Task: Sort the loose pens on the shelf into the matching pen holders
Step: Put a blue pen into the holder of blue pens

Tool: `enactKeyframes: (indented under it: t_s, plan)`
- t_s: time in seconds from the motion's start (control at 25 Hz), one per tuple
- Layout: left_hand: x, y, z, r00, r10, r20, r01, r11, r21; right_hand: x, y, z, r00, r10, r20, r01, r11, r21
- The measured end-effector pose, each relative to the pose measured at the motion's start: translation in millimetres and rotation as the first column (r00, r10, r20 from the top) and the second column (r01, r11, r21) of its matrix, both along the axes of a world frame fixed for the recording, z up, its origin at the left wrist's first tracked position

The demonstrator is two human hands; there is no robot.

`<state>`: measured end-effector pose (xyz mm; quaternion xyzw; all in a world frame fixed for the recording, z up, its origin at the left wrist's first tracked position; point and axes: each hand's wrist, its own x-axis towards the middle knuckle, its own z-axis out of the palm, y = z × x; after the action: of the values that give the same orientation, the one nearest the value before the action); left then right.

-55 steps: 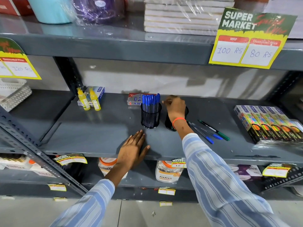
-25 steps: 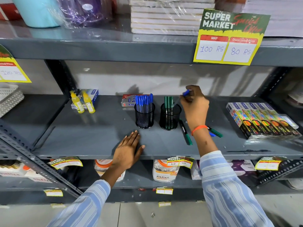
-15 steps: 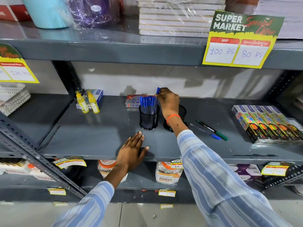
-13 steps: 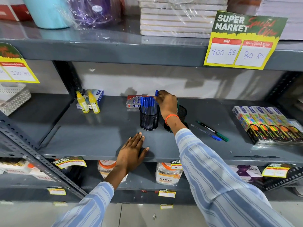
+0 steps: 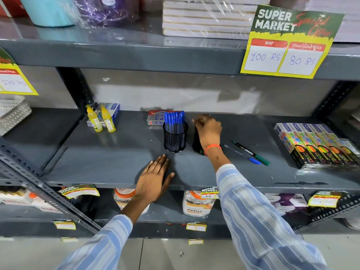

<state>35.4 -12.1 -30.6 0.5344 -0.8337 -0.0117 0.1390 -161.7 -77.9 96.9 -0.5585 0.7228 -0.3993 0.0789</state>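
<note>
A black mesh holder (image 5: 175, 141) full of blue-capped pens stands mid-shelf. Just to its right, a second black holder (image 5: 196, 146) is mostly hidden behind my right hand (image 5: 208, 132), which hovers over it with fingers loosely curled and no pen visible in them. To the right of that holder two loose pens lie side by side on the shelf: a blue-capped pen (image 5: 242, 155) and a green-capped pen (image 5: 251, 153). My left hand (image 5: 153, 178) rests flat on the shelf's front edge, fingers spread, holding nothing.
Two yellow glue bottles (image 5: 101, 119) and a small box stand at the back left, and a red-and-white box (image 5: 155, 117) sits behind the blue holder. Colourful boxed packs (image 5: 315, 145) fill the shelf's right end. A price sign (image 5: 288, 41) hangs from the shelf above.
My right hand carried a blue pen to the blue holder, let it go there, and has moved right over the second holder. The left hand has stayed flat on the shelf.
</note>
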Motion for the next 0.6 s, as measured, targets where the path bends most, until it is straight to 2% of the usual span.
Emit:
enactKeyframes:
  t_s: [0.16,0.24,0.4,0.48,0.6]
  plan:
    - [-2,1,3,1.000,0.005,0.013,-0.005,0.999,-0.042,-49,39,-29,0.984,-0.176,0.001,0.174,0.970,-0.172]
    - [-2,2,3,1.000,0.015,0.004,-0.015,0.999,-0.044,-75,53,-45,0.971,-0.223,-0.083,0.215,0.972,-0.100]
    - [-2,2,1,1.000,0.011,0.028,-0.011,1.000,-0.028,-113,71,-74,0.906,-0.194,-0.377,0.281,0.940,0.192]
    - [-2,2,1,0.999,0.016,0.034,-0.015,1.000,-0.018,-122,79,-81,0.888,-0.167,-0.429,0.307,0.910,0.279]
    - [-2,2,1,0.999,0.013,0.048,-0.013,1.000,-0.012,-126,83,-83,0.873,-0.163,-0.460,0.318,0.904,0.284]
